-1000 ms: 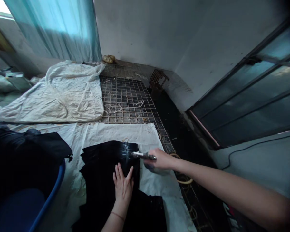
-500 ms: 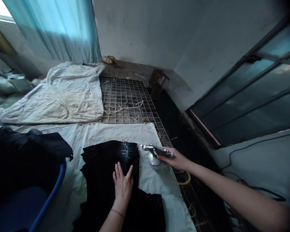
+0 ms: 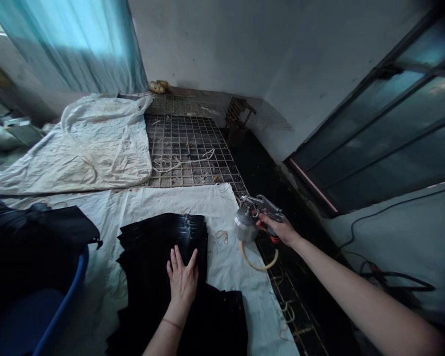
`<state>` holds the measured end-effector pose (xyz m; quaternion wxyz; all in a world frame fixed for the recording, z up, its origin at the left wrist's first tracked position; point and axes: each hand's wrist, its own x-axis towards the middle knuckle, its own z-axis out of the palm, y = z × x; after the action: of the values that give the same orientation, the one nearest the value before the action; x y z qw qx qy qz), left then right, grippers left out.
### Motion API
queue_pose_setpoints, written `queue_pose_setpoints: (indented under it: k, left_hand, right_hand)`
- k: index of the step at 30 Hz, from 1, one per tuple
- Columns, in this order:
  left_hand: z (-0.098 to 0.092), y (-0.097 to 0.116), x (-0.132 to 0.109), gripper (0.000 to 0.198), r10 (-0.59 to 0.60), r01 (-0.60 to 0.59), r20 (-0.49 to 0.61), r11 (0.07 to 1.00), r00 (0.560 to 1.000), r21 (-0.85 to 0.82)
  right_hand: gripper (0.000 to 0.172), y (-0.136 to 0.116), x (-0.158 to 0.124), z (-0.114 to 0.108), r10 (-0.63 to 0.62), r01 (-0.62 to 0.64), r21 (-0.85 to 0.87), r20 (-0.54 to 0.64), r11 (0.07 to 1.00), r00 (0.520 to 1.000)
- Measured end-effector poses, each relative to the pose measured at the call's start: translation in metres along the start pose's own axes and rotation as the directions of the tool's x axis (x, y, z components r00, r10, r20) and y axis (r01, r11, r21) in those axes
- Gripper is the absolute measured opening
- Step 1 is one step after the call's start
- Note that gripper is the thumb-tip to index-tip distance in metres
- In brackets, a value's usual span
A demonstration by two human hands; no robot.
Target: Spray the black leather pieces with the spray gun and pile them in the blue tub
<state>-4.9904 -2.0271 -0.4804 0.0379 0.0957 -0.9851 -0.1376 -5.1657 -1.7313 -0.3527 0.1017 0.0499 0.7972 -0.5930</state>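
My left hand (image 3: 183,277) lies flat with fingers spread on a stack of black fabric pieces (image 3: 148,262). Shiny wet-looking streaks mark the fabric near the far right edge of the stack, beyond my fingertips. My right hand (image 3: 278,228) is wrapped round the handle of a metal spray gun (image 3: 246,225), which has a round silver cup under it. A pale yellow hose (image 3: 259,267) curves below the gun. The gun is held to the right of the stack, over the edge of the white cloth (image 3: 222,267), with its nozzle pointing left and away from me.
At the left stands a blue tub (image 3: 65,311) heaped with black fabric (image 3: 40,232). Wire mesh (image 3: 193,143) with loose cords lies beyond the white cloth. A crumpled white sheet (image 3: 107,153) covers the far left. Rubber bands (image 3: 221,236) lie beside the stack.
My right hand has drawn the spray gun to the right, away from the stack, and turned it so its cup and hose show. My left hand stays on the fabric. The view has shifted slightly.
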Motion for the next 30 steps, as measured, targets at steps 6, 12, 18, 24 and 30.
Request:
queue_pose_setpoints:
  k: [6,12,18,24,30]
  left_hand:
    - [-0.022,0.0,0.002,0.051,0.027,-0.029,0.039,0.999,0.999,0.034]
    - [-0.058,-0.036,0.018,0.048,-0.064,0.071,-0.109,0.995,0.992,0.063]
    - [-0.087,-0.089,0.042,0.075,-0.543,0.543,-0.179,0.838,0.821,-0.054]
    - [-0.091,-0.106,0.064,0.093,-0.49,0.495,-0.111,0.869,0.865,0.021]
    - [-0.089,-0.149,0.117,0.109,-0.287,0.259,0.153,0.949,0.946,0.179]
  right_hand:
    - [0.051,0.006,0.001,-0.003,-0.006,0.011,0.034,-0.13,0.999,0.991]
    - [0.051,0.003,0.021,0.008,-0.055,0.058,0.049,-0.06,0.997,0.997]
    - [0.056,0.0,0.035,0.013,-0.043,0.041,0.039,0.069,0.998,0.997]
    - [0.037,0.01,0.022,-0.013,-0.057,0.06,-0.095,0.03,0.994,0.998]
    - [0.041,0.007,0.022,-0.018,-0.092,0.094,-0.078,0.033,0.992,0.995]
